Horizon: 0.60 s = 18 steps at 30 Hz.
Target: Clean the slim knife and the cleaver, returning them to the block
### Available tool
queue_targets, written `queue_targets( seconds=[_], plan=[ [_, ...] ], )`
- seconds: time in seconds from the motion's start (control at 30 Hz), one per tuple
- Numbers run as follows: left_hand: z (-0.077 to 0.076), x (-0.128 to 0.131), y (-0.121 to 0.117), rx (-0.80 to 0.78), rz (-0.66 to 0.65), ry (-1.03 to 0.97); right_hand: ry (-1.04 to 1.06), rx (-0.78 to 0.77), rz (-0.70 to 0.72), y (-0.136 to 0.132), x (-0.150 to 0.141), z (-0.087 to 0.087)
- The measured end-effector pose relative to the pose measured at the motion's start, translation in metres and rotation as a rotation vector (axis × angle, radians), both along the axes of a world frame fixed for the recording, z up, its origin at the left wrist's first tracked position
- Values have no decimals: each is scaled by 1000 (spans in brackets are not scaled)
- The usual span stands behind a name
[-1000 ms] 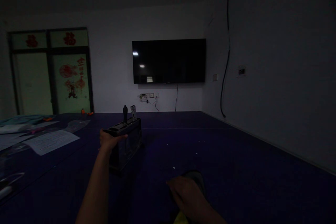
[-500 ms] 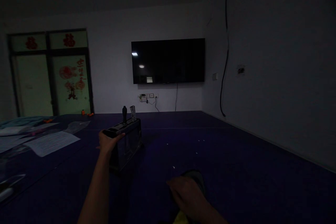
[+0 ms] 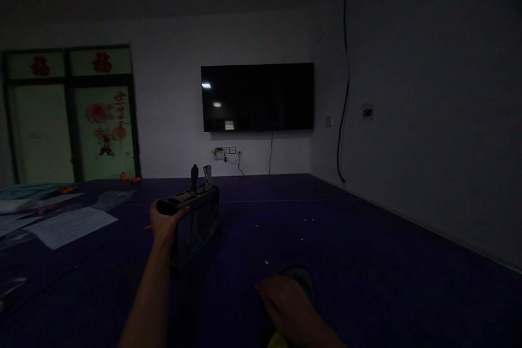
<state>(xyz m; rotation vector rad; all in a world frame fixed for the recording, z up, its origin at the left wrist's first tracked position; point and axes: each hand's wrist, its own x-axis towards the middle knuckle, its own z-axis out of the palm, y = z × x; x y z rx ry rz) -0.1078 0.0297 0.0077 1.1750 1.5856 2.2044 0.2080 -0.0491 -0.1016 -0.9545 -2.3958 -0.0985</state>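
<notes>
Head view, box: we see the dark box (image 3: 198, 231) standing on the purple table (image 3: 367, 272), left of the frame's middle.
Box's long axis: it runs from the near left end, lower in the frame, up and right, away from us.
Nearer hand: our left hand (image 3: 162, 223), grasping the near end, thumb across the top edge.
Right hand: our right hand (image 3: 287, 304), at bottom centre, lies apart from the box, which is up and left of it; its fingers curl over a dark rounded thing (image 3: 300, 277), but we cannot tell whether they grip it.
Box's look: blackish, slim, with a black handle (image 3: 194, 178) and a mottled pale handle (image 3: 207, 178) upright on top.
</notes>
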Motion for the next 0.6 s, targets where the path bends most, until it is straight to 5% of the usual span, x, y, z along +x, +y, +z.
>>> queue_targets(
  seconds=[0.27, 0.43, 0.6],
  plan=[
    [29, 32, -12, 155, -274, -255, 341, 120, -70, 10, 13, 13],
    [41, 59, -19, 143, -488, -396, 716, -10, -195, 39, 26, 50],
    [49, 83, -27, 106, -608, -400, 1048, -234, -84, 60, 34, 101]
  ],
)
